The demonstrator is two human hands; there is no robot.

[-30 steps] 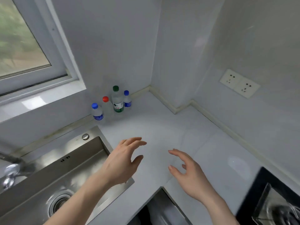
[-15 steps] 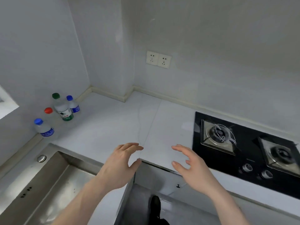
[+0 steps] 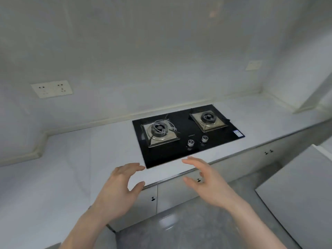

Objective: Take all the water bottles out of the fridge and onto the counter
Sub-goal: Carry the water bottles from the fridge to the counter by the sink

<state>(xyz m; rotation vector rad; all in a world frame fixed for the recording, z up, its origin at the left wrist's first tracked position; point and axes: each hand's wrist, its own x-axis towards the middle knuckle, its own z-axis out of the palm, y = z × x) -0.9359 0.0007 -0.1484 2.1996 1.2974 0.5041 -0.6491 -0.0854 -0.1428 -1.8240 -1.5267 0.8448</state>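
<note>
My left hand (image 3: 119, 192) and my right hand (image 3: 206, 182) hover side by side, both empty with fingers spread, over the front edge of the white counter (image 3: 59, 169). No water bottle is in view now. A white flat-topped appliance (image 3: 301, 193), possibly the fridge, stands at the lower right, its door side hidden from me.
A black two-burner gas hob (image 3: 186, 133) is set into the counter just beyond my hands. Grey cabinet doors (image 3: 177, 193) run below the counter edge. A double wall socket (image 3: 52, 88) sits at the left, a grey floor (image 3: 188, 229) lies below.
The view has swung right: the bottles, sink and window have left the frame, and the hob and white appliance have come in. Both hands stay open and empty.
</note>
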